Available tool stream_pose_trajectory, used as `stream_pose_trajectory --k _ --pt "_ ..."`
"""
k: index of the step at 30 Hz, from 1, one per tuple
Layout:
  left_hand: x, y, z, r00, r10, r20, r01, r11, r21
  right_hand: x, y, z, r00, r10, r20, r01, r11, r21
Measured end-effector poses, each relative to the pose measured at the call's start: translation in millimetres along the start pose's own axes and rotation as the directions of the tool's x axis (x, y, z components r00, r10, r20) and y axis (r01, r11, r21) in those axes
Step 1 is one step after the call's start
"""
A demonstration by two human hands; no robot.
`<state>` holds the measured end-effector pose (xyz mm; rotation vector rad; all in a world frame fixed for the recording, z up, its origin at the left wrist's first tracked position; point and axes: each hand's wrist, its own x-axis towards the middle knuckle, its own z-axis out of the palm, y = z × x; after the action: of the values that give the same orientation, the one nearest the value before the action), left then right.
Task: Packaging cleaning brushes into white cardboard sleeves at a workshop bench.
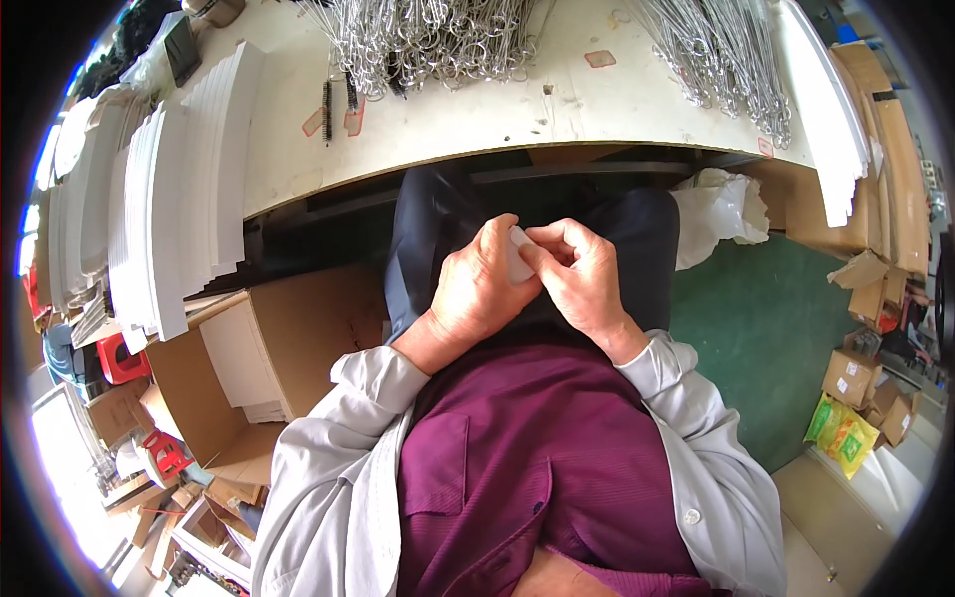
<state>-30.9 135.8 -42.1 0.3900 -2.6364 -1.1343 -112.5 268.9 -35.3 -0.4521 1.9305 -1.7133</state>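
Note:
Above my lap, my left hand (480,284) is wrapped around a small white object (518,257) with a flat, smooth side; most of it is hidden by the fingers, so its kind does not show. My right hand (585,282) meets it from the other side, thumb and bent fingers pinched at its upper edge. Both hands are close together, in front of the table's near edge. On the white table (448,129) beyond them lies a large heap of thin metal wire pieces with looped ends (428,45).
More looped wires (721,65) lie at the table's right. Stacks of white folded card (164,199) stand at left, others (821,109) at right. Two dark thin brushes (326,111) lie on the table. An open cardboard box (298,338) is beside my left leg; a white plastic bag (721,214) hangs right.

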Motion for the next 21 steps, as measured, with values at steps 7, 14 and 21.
stream_pose_trajectory --k 7,14,21 --pt "-7.1 -2.7 0.9 0.998 0.052 0.020 -0.052 0.998 0.025 2.0 2.8 -10.6 0.990 0.140 -0.008 -0.139 0.986 0.087" --pt "-11.1 -1.7 0.1 0.999 0.052 0.001 -0.052 0.999 0.010 0.8 3.7 -8.0 0.976 0.215 -0.021 -0.209 0.966 0.151" --pt "-10.8 -4.8 -4.5 1.000 0.026 -0.014 -0.027 0.999 -0.039 -7.2 10.5 -3.1 0.985 -0.167 -0.037 0.158 0.973 -0.169"
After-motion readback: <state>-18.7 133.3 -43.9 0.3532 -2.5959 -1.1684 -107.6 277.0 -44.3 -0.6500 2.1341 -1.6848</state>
